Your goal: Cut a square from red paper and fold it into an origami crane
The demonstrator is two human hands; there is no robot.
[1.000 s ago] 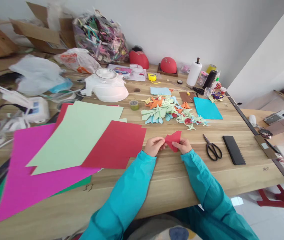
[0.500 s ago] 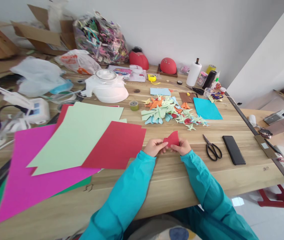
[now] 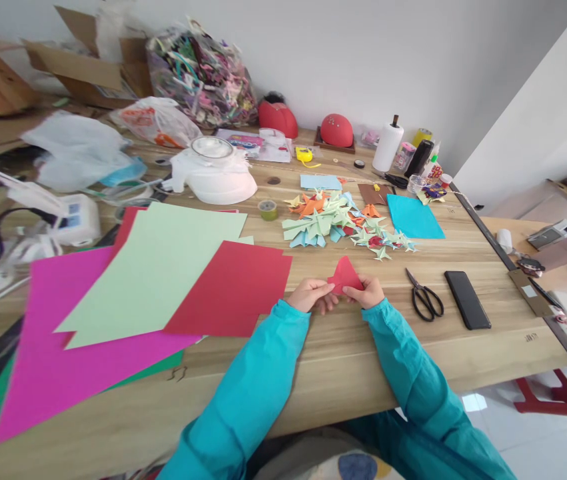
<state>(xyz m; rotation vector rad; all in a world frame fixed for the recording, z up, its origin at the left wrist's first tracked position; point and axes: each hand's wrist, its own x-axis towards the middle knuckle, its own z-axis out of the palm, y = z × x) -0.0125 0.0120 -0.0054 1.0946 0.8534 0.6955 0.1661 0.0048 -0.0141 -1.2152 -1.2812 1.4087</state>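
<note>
A small folded piece of red paper is held between both hands above the wooden table. My left hand pinches its left edge with the thumb on top. My right hand grips its lower right side, thumb and fingers closed on it. Beyond the hands lies a heap of folded paper stars and shapes in green, orange, blue and red. Black-handled scissors rest to the right of my right hand. Left of my left hand, red sheets overlap pale green sheets.
A black phone lies right of the scissors. Magenta paper sits under the green sheets. A blue square sheet, a tape roll and a yellow tape measure lie farther back. Plastic bags and boxes crowd the back left.
The red paper has turned slightly and shows a larger, more upright face with its point higher. My right hand has shifted a little to the right; the left fingers have spread slightly underneath.
</note>
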